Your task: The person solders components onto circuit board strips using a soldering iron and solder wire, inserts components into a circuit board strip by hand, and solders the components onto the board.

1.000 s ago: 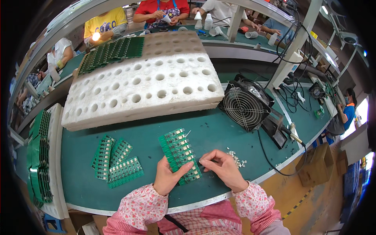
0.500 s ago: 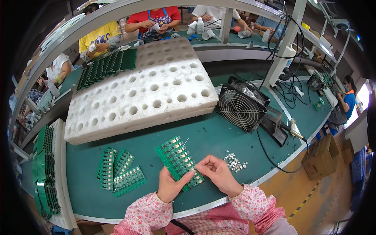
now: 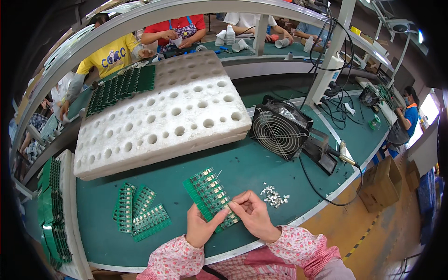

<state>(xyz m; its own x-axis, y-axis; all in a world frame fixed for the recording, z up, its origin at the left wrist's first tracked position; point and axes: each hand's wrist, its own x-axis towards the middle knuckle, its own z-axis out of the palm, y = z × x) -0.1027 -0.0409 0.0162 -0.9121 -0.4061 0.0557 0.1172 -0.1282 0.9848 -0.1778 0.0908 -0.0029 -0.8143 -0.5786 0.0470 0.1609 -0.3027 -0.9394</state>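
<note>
Green matting covers the table (image 3: pixel 242 168), and near its front edge both hands work on one green circuit board panel (image 3: pixel 209 192). The left hand (image 3: pixel 201 227) has its grip clamped on the panel's near end, thumb on top and fingers beneath. The right hand (image 3: pixel 254 215) pinches its thumb and forefinger together at the panel's near right edge; what small thing sits between them is too small to tell. The panel lies tilted, its far end toward the left, just above the table.

Just right of the hands lies a small heap of silvery metal parts (image 3: pixel 274 196). To the left, three more green board panels (image 3: pixel 140 212) rest flat, touching or overlapping one another. Farther back sits a thick white foam slab (image 3: pixel 163 116) full of round holes, with further green boards (image 3: pixel 121 86) on its far left corner. Right of the slab stands a black fan (image 3: pixel 277 130) with a wire guard, its cable trailing toward the near right. Other people work along the far side.
</note>
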